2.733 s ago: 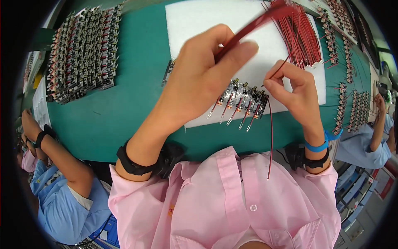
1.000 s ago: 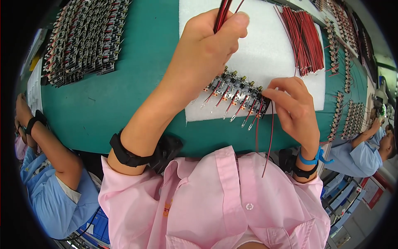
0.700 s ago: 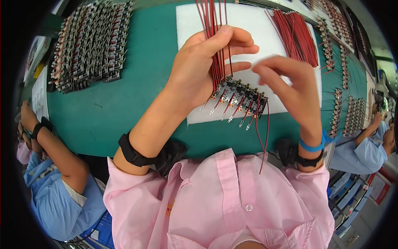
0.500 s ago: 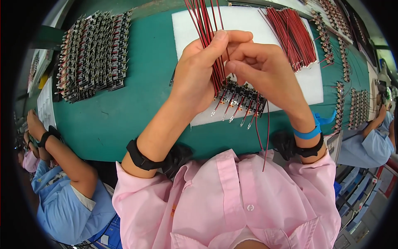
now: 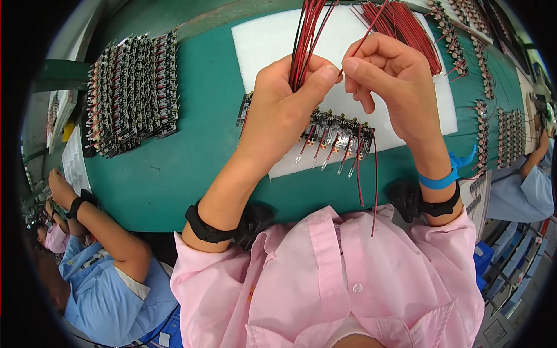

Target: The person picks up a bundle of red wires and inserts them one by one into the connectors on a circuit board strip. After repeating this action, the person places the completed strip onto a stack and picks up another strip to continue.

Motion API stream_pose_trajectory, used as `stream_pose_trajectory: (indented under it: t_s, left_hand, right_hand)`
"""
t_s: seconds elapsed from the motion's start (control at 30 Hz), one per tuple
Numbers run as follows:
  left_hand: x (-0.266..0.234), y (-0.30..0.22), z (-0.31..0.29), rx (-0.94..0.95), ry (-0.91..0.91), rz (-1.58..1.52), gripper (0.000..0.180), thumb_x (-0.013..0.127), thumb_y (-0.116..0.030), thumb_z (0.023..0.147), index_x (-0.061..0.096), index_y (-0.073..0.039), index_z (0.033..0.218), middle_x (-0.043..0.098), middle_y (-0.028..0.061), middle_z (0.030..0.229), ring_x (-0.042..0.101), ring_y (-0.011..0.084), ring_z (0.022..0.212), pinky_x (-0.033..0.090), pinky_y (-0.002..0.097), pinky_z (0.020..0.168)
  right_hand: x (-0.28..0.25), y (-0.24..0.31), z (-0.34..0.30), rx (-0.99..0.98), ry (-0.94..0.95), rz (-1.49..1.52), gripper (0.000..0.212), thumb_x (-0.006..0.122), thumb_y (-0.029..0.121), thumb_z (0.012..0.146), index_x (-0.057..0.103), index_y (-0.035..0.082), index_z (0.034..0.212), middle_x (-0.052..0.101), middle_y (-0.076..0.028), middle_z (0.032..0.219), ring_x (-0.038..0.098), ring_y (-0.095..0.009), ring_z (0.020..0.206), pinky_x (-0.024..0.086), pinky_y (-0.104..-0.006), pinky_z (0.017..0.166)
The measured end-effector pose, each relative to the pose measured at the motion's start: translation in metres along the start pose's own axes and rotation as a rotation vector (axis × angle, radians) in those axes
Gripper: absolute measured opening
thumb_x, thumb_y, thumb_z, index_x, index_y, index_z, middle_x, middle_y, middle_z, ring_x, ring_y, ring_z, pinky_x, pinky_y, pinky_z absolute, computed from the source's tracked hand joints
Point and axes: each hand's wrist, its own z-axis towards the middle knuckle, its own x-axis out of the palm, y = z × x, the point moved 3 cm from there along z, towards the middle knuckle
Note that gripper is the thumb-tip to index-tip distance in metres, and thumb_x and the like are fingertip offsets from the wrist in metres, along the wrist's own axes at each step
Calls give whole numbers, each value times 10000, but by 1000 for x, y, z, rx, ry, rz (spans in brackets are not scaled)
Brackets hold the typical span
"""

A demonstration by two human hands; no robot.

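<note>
Now moved clear of the circuit-board row (image 5: 343, 129), the right hand (image 5: 397, 78) pinches one wire (image 5: 370, 31); the left hand (image 5: 283, 107) grips a bundle (image 5: 303, 49).

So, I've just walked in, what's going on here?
A person in a pink shirt is working with both hands over a green table. The left hand grips a bundle of red and dark wires; the right hand pinches a single wire beside it. Below them, a row of small circuit boards rests at the near edge of a white sheet, two long wires trailing from its right end. More wires lie farther back on the sheet; more boards sit at left.
</note>
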Motion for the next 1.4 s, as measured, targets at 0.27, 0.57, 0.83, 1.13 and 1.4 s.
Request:
stream_pose_trajectory:
  t_s: [0.27, 0.57, 0.83, 1.13, 1.4]
  left_hand:
    - [-1, 0, -1, -159, 138, -230, 188, 509, -189, 789, 518, -4, 760, 409, -42, 529, 355, 18, 456, 254, 171, 383]
    - [1, -4, -1, 198, -26, 204, 185, 527, -151, 779, 506, 20, 713, 420, 6, 508, 348, 50, 417, 265, 218, 375]
    - [3, -4, -2, 252, 9, 446, 183, 539, -143, 772, 505, 29, 718, 387, 20, 512, 340, 61, 462, 268, 222, 417]
    - [-8, -8, 0, 203, -5, 414, 183, 559, -174, 778, 546, 7, 756, 415, -53, 580, 330, 15, 524, 253, 172, 458]
    - [-5, -7, -1, 221, -66, 415, 203, 567, -204, 775, 562, 0, 775, 421, -57, 577, 338, 15, 511, 244, 168, 448]
  right_hand:
    - [1, -2, 0, -71, 39, 17, 101, 550, 88, 764, 529, -10, 774, 527, -40, 625, 464, -55, 511, 335, -165, 412]
    - [0, 2, -3, -111, 20, -167, 117, 576, 98, 755, 542, -13, 768, 515, -12, 646, 445, -45, 532, 335, -160, 456]
    - [-7, -4, -14, -93, 44, -314, 98, 578, 59, 745, 542, -28, 771, 525, -2, 707, 458, -45, 642, 347, -159, 563]
    - [-8, -34, -33, -25, 68, -521, 39, 565, 16, 709, 542, -15, 715, 479, 1, 647, 406, -53, 572, 321, -185, 513]
    - [-7, -37, -36, -72, 14, -521, 38, 559, 15, 709, 534, -14, 710, 468, -1, 651, 400, -58, 562, 308, -183, 498]
